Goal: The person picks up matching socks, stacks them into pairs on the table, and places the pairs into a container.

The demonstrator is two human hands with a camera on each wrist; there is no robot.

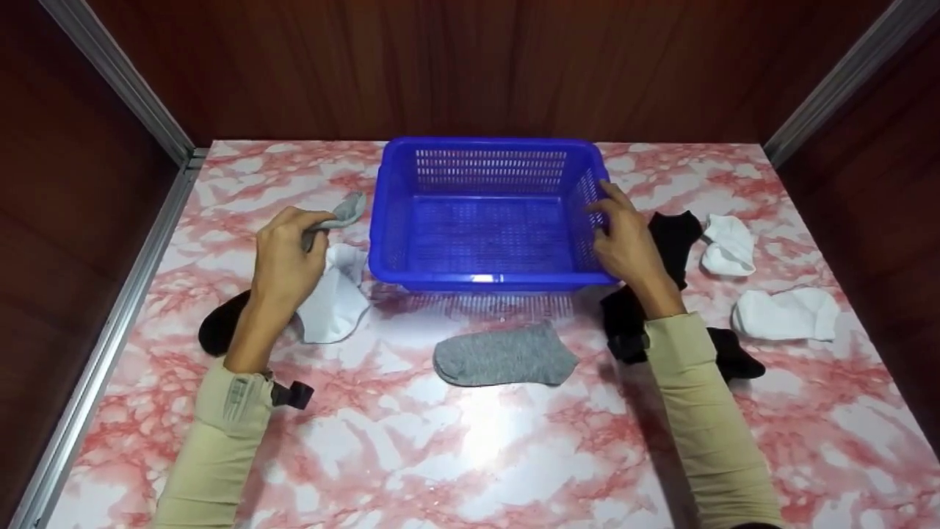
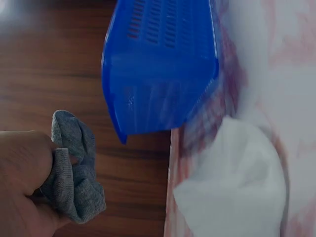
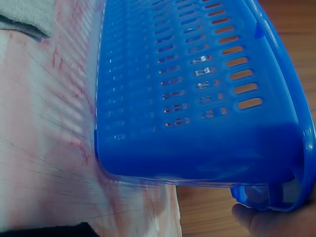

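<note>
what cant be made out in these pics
Left black sock: head view, partly behind the left arm.
Black socks at right: head view, right sleeve covers part of them; their count is unclear.
Blue basket: left wrist view, far end cut off by the top edge.
White sock: left wrist view, blurred, cut off by the bottom edge.
Right hand: right wrist view, mostly cut off by the bottom right corner.
</note>
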